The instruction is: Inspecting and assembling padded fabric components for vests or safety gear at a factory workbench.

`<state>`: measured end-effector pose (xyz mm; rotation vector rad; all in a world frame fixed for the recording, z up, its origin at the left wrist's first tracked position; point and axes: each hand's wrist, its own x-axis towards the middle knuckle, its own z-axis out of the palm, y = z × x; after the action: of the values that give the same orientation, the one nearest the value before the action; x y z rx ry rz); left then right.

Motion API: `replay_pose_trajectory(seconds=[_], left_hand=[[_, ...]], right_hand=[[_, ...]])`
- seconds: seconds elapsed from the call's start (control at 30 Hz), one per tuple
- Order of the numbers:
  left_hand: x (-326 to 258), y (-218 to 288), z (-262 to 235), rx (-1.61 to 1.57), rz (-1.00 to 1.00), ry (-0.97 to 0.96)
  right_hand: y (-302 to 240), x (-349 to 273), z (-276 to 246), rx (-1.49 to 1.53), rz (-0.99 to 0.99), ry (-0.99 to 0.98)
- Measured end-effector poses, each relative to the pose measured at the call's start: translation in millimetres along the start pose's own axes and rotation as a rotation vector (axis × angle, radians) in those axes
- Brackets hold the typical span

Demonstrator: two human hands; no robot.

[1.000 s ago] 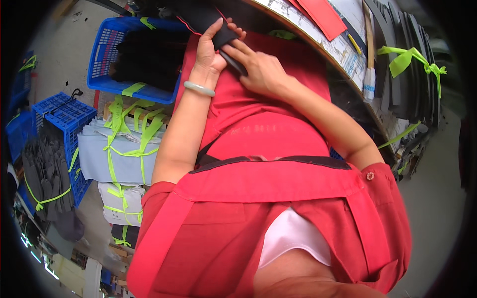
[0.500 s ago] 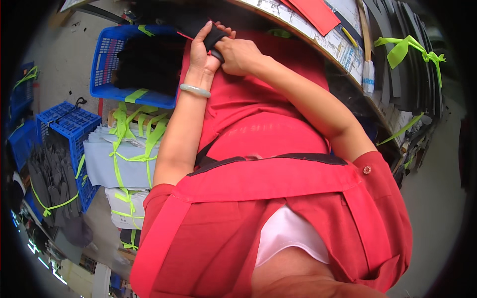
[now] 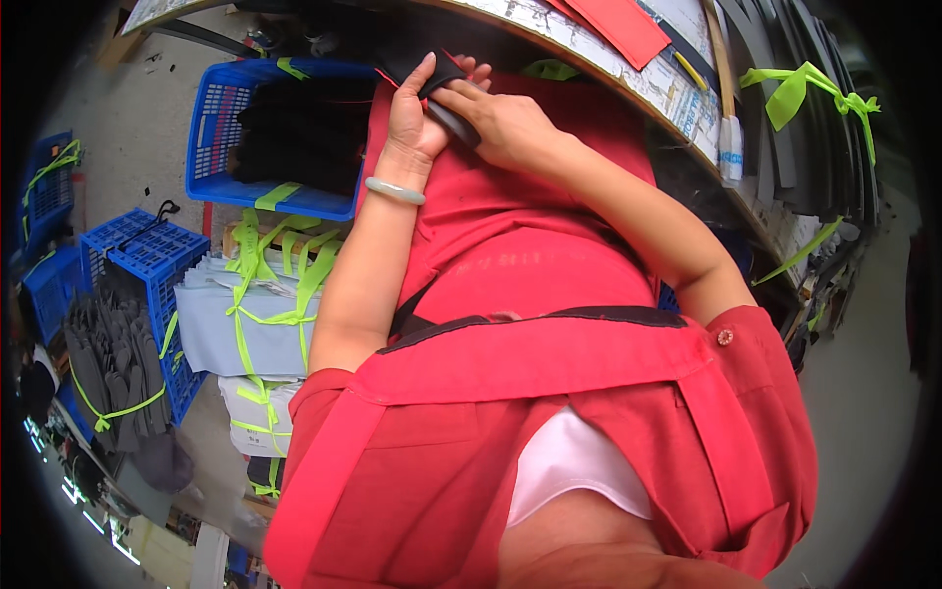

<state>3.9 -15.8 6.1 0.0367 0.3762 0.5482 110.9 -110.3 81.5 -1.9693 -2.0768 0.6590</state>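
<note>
A black piece of cloth with red edging [image 3: 439, 73] lies across the palm and fingers of my left hand [image 3: 416, 126], its thumb raised along one side and its fingers curled round the far edge. From the right, my right hand [image 3: 512, 130] presses its fingers onto the same piece. A dark grey flap [image 3: 455, 124] of it sticks out toward me between the two hands. The right thumb is hidden. Both hands are above the red apron [image 3: 559, 187] on my lap, close to the worktable's edge.
Left of my hands stands a blue crate [image 3: 199, 187] holding black cloth pieces [image 3: 294, 137]. Nearer are tied light-blue sheets [image 3: 211, 334], another blue crate [image 3: 147, 250] and bundled grey strips [image 3: 116, 363]. The worktable [image 3: 677, 113] carries red sheets [image 3: 618, 29]; tied dark strips [image 3: 834, 147] stand far right.
My right hand has flattened and shifted slightly right, its fingers now stretched along the cloth. More of the dark grey flap shows. The whole view has shifted a little.
</note>
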Motion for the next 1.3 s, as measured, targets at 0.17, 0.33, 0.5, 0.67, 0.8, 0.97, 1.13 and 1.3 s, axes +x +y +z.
replay_pose_trajectory(seconds=[0.17,0.33,0.5,0.67,0.8,0.97,1.13,1.3], left_hand=[[2.0,2.8,-8.1,0.102,0.102,0.073],[2.3,2.9,0.4,0.042,0.071,0.087],[-0.9,-1.2,3.4,0.131,0.123,0.106],[4.7,8.1,-0.5,0.137,0.108,0.088],[1.5,13.1,-8.4,0.082,0.072,0.112],[-0.5,15.0,-5.6,0.006,-0.009,-0.019],[-1.5,9.9,-3.3,-0.070,-0.055,-0.161],[-8.4,19.6,1.9,0.009,-0.013,-0.036]], right_hand=[[3.9,-20.9,10.5,-0.116,-0.054,0.038],[13.9,23.4,30.7,-0.163,-0.022,0.064],[15.8,-8.0,21.5,-0.130,-0.070,0.084],[22.3,36.8,30.2,-0.193,-0.049,-0.075],[9.3,13.4,16.6,-0.146,-0.103,0.014],[11.7,-21.5,8.1,-0.127,-0.140,0.129],[15.8,13.1,20.0,-0.123,-0.132,0.166],[16.1,-6.8,7.2,0.003,-0.129,0.083]])
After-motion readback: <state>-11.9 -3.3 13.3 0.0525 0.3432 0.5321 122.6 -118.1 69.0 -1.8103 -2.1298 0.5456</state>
